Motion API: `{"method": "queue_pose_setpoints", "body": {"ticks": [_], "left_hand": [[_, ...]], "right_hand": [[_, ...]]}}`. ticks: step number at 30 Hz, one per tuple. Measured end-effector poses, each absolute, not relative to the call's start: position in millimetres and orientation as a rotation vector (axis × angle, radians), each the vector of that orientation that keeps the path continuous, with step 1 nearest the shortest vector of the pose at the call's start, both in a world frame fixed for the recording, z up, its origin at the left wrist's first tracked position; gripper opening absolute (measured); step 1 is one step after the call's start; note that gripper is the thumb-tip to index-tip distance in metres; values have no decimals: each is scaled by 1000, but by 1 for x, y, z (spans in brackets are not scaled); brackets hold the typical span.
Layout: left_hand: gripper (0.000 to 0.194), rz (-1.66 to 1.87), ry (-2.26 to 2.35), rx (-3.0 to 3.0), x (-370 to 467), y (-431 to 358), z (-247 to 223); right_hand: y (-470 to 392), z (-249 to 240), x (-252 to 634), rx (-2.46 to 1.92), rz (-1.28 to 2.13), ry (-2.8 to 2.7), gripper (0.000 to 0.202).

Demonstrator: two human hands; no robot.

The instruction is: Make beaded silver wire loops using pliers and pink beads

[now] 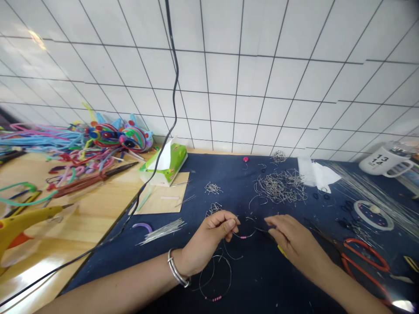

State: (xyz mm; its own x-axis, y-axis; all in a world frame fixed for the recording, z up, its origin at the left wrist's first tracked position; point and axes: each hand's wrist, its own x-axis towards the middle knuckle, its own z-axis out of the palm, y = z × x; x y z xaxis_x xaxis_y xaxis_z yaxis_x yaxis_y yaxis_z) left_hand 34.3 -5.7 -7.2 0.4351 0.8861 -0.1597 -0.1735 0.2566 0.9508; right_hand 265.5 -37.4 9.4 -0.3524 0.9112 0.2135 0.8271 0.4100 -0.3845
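- Fingers [229, 223] of the left hand [204, 242] pinch one end of a thin wire loop [244, 235] with pink beads; right hand [293, 242] grips a small tool at its other end.
- Dark blue surface [262, 279] underneath, loop just above it.
- Wire heap [278, 185] behind.
- Red-handled scissors [365, 257] to the right.

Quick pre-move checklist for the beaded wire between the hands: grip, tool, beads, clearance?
1. Left hand pinches one end of the beaded wire: ok.
2. Right hand holds a yellow-handled tool at the other end: ok; tip contact cannot tell.
3. Pink beads sit mid-wire: ok.
4. Finished wire ring lies just below the left hand: not ok, crowded.
5. Red-handled scissors lie apart, to the right: ok.
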Motion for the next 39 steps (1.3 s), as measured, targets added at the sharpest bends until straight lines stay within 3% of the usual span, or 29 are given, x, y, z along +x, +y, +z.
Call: {"method": "queue_pose_setpoints", "body": {"ticks": [16,39], "left_hand": [[11,890,844,1063,34,1,-15],[12,869,894,1253,33,7,-18]], "right_hand": [[-9,3,216,-1369,1426,-1487,21],[6,10,209,-1375,1571,-1535,11]]}}
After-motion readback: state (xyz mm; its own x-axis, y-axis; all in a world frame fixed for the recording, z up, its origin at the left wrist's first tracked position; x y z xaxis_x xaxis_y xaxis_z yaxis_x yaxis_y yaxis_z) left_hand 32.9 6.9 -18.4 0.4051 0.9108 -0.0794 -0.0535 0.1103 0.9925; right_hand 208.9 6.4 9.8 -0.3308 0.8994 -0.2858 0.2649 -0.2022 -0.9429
